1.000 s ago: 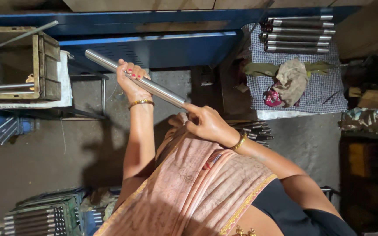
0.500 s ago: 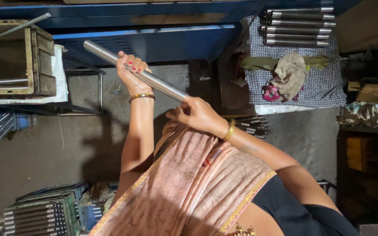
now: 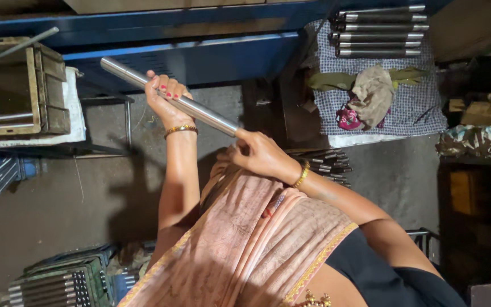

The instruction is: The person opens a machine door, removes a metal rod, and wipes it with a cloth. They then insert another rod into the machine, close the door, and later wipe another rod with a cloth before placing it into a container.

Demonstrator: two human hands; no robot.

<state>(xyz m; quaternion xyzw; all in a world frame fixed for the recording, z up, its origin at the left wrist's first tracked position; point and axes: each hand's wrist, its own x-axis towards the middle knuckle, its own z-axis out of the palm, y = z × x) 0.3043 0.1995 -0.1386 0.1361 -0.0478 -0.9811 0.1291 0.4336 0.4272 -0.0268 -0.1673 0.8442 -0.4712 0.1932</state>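
i am holding a steel rod [image 3: 169, 96] tilted above the grey floor [image 3: 58, 210], in front of a blue bench [image 3: 200, 51]. my left hand [image 3: 163, 96] is wrapping closed around the rod's middle, while my right hand [image 3: 259, 153] is gripping its lower end. more rods [image 3: 379, 31] are lying side by side on a checked cloth [image 3: 421, 108] well apart to the right, with a wooden crate [image 3: 35, 85] at the left.
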